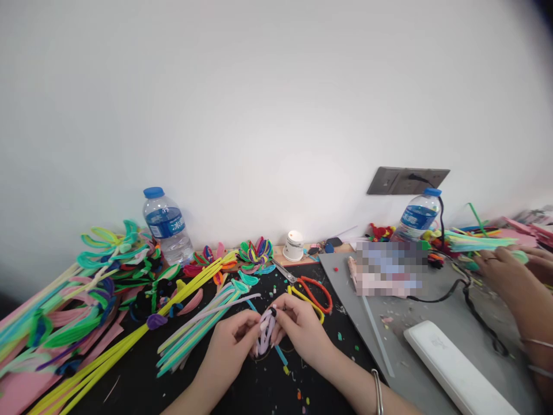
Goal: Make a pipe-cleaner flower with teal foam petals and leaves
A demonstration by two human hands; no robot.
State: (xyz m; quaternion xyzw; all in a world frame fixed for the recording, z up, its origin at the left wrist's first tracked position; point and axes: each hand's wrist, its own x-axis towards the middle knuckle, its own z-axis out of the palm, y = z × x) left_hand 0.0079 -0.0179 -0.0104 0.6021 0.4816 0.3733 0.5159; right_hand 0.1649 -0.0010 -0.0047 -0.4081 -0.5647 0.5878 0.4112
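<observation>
Between my two hands is a small looped piece of lilac pipe cleaner (266,339) with a black bit at its top. My left hand (232,347) pinches it from the left, fingers closed. On the other side my right hand (303,331) has thumb and fingers closed on it near the black bit. A bundle of pastel pipe cleaners (203,327) lies left of my left hand. Scissors with orange and yellow handles (317,293) lie just beyond my right hand. Under my hands, a thin blue strip (281,355) rests on the black mat (242,397).
Yellow pipe cleaners (108,360) and colourful pipe-cleaner shapes pile up at left beside a water bottle (167,226). A paper cup (294,246) stands by the wall. Right are a grey board (389,351), white case (453,369), second bottle (417,216), cable, and a co-worker's hands (503,274).
</observation>
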